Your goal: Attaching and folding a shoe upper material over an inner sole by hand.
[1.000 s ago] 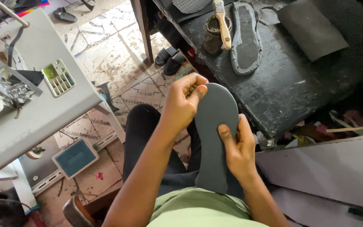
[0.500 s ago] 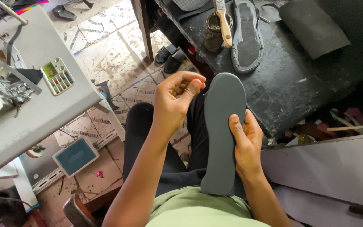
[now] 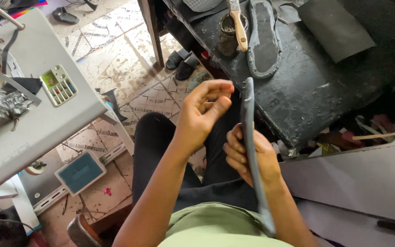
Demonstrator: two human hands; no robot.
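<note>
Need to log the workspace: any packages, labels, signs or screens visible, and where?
No signs or screens show.
Compartment box: on the grey machine table, left; white, rectangular, small coloured items inside.
Can: on the dark workbench, top centre; round, grimy, brush resting across it.

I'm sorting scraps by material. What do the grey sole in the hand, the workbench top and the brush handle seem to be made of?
The grey sole looks like matte rubber or foam sheet: thin, evenly grey, seen edge-on with a slight bend. The workbench top seems dark and glue-stained with a dull, rough sheen; its base material is unclear. The brush handle looks like pale, unfinished wood.
</note>
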